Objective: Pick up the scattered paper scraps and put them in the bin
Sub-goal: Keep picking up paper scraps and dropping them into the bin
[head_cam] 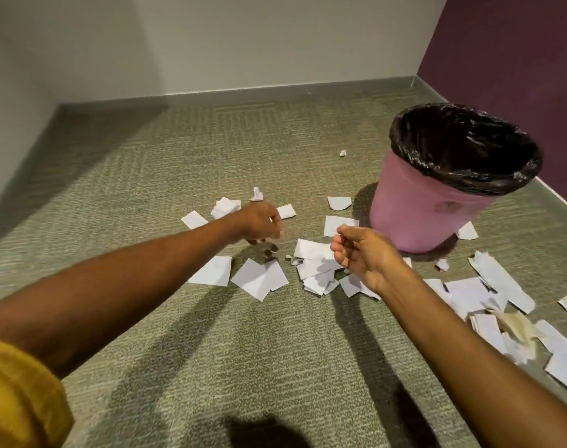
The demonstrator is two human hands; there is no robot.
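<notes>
The paper scraps point(314, 266) lie strewn on the carpet point(178, 176), the thickest heap directly under the right hand point(359, 253), whose fingers are loosely curled and empty. The left hand point(262, 224) points down over flat pieces further left; blur hides its grip. The bin point(414, 215) stands just beyond, nearer the right hand.

Scraps point(259, 279) strewn — some seemingly crumpled, pink bin point(414, 215)

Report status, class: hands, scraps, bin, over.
Left hand low over scraps, right hand open, both empty. Scraps on carpet; pink bin upright, lined. Nothing blocking.
</notes>
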